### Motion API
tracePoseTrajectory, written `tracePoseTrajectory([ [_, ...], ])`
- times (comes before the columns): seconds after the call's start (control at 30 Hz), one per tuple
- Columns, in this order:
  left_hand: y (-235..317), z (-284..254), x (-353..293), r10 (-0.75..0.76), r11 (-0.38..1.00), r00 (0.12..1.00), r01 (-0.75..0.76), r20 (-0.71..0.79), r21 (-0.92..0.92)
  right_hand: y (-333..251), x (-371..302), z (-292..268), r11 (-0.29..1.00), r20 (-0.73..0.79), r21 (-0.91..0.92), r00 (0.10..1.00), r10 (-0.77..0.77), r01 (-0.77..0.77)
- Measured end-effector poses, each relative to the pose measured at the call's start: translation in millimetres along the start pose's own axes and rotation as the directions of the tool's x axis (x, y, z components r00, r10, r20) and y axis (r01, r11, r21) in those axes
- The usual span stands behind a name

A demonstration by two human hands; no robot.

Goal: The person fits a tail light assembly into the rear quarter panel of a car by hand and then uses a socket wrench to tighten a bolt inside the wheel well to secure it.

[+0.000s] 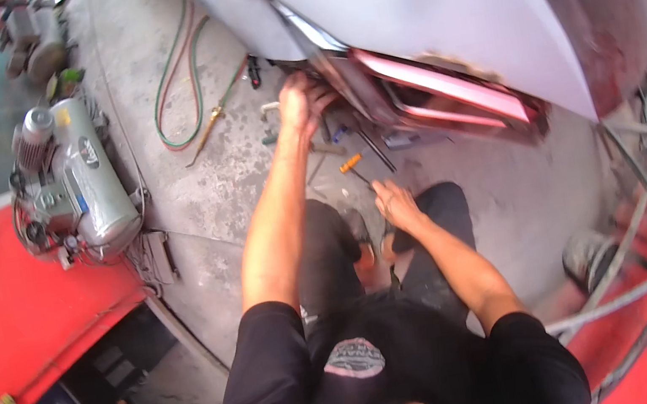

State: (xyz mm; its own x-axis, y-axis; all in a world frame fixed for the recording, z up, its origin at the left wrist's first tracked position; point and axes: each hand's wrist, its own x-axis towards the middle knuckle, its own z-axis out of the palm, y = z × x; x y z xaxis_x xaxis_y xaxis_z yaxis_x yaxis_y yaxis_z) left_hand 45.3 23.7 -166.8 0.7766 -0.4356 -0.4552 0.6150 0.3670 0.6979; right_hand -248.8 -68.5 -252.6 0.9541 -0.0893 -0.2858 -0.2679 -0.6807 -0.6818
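From up here I see the left hand (pixel 305 101) reaching up with its fingers curled onto the lower edge of the white car panel (pixel 427 5), clamped there. The right hand (pixel 396 202) hangs lower, fingers loosely together, can't tell if it holds anything. An orange-handled screwdriver (pixel 350 163) lies on the concrete floor (pixel 193 189) between both sets of fingers.

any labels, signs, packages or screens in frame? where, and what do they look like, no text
Badge: dark oval on the grey tank of the air compressor, left on the floor.
Yellow sticker: small patch on the tank's upper end.
Shirt print: pale oval on the person's black shirt, bottom centre.
No screens or packages that I can make out.
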Motion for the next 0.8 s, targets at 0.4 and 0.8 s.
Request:
tracePoseTrajectory([
  [0.4,-11,-27,-282,-0.447,0.296,0.829,-0.216,0.335,0.930,-70,-144,-123,-0.111,0.424,0.874,0.633,0.647,-0.472],
  [0.8,30,-99,-304,-0.868,0.310,0.358,-0.149,0.343,0.939,-195,-134,-59,-0.502,0.466,0.860,0.552,0.692,-0.097],
])
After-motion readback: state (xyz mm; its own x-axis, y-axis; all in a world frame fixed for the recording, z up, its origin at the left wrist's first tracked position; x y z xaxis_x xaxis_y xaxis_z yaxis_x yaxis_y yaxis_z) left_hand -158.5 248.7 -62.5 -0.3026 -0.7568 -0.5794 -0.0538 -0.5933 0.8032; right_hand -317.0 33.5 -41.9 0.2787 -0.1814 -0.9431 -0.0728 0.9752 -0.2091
